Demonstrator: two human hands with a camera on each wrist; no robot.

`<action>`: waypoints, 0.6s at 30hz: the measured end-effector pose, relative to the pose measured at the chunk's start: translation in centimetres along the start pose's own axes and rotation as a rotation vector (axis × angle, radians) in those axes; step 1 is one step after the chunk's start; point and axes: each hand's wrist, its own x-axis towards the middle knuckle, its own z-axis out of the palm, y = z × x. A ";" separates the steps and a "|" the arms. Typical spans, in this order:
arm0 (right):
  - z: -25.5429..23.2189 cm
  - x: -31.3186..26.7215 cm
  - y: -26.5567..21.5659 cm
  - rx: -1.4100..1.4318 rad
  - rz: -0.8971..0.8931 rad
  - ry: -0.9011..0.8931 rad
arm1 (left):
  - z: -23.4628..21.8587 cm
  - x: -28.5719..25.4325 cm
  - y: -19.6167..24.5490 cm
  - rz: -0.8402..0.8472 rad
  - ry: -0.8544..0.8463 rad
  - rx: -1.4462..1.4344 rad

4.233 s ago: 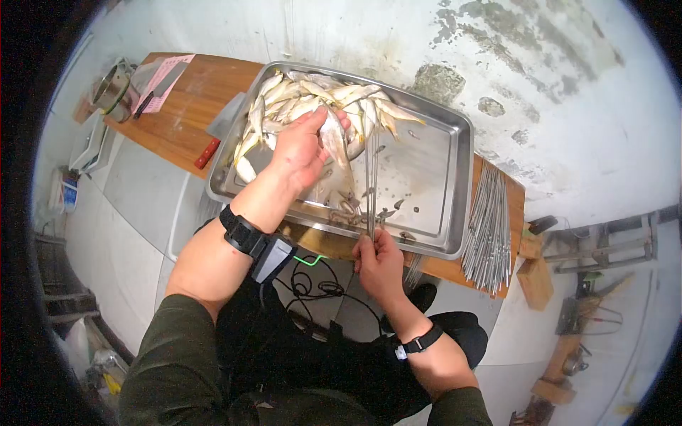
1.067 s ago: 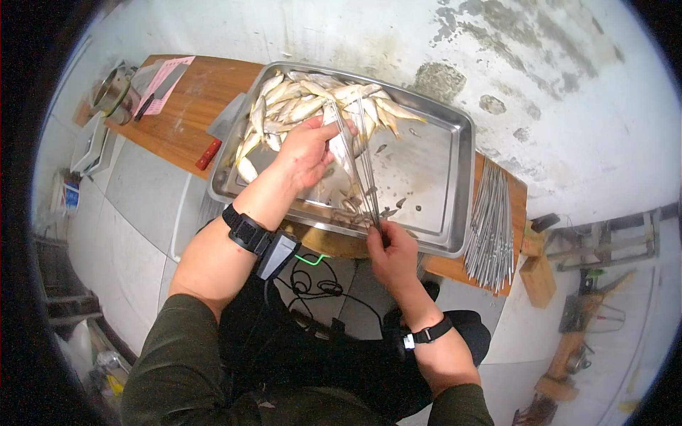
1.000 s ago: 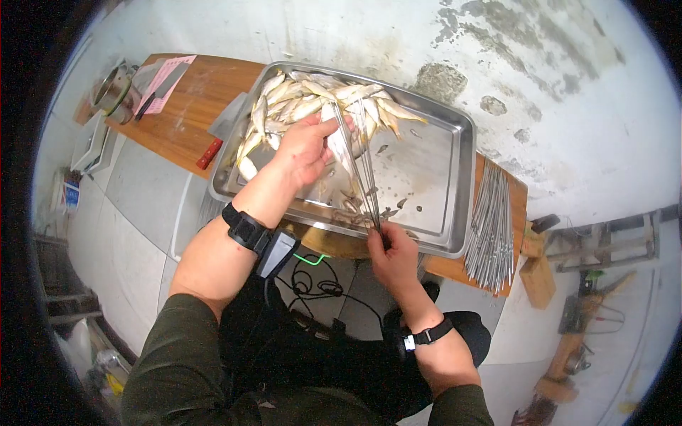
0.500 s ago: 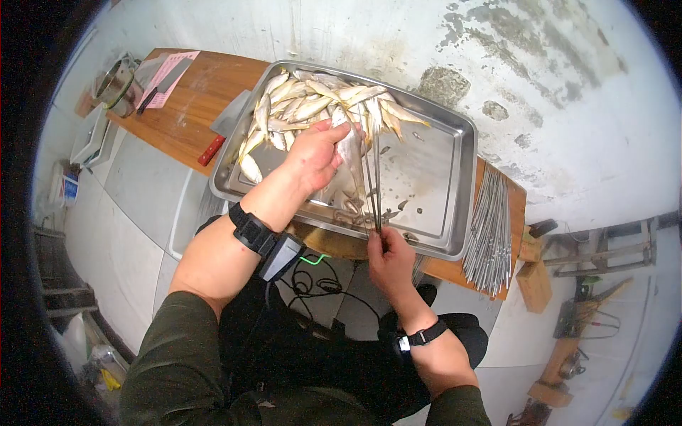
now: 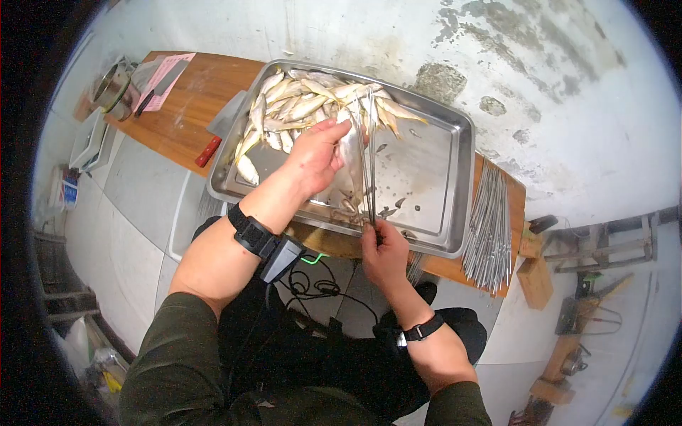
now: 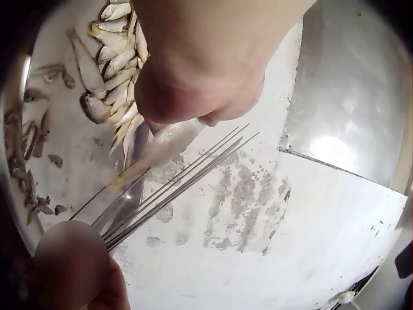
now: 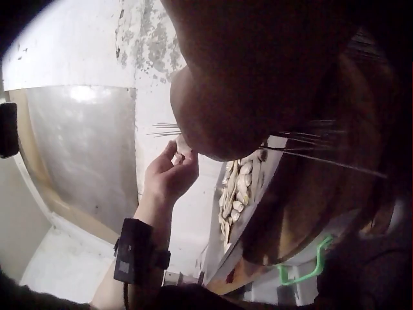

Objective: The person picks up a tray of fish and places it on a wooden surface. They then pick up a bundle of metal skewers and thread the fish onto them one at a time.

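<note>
Mostly the work is not done: one steel tray (image 5: 455, 177) holds a heap of more than a dozen small fish (image 5: 298, 106), not skewered. One spare bundle of skewers (image 5: 490, 227) lies right of it. The right hand (image 5: 383, 252) pinches about five skewers (image 5: 371, 163) upright; the left hand (image 5: 316, 153) grips one fish (image 5: 350, 153) against them.

Long wooden bench (image 5: 186, 106) against a stained wall. Directly on it: steel tray (image 5: 435, 186) across the middle, loose bundle of metal skewers (image 5: 489, 228) at the right end, red-handled cleaver (image 5: 220, 128) beside the tray's left edge, black-handled knife (image 5: 160, 88) lying on pink paper (image 5: 168, 71) further left, metal pot (image 5: 111, 89) at the far left corner.
</note>
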 end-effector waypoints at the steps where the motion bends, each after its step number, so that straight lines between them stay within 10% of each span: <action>1: 0.0 0.0 0.0 -0.004 0.002 -0.003 | 0.1 0.0 0.1 0.000 0.000 0.000; 18: 0.2 -0.1 -0.7 -0.036 -0.009 -0.016 | 0.4 0.1 -0.6 0.035 0.166 0.015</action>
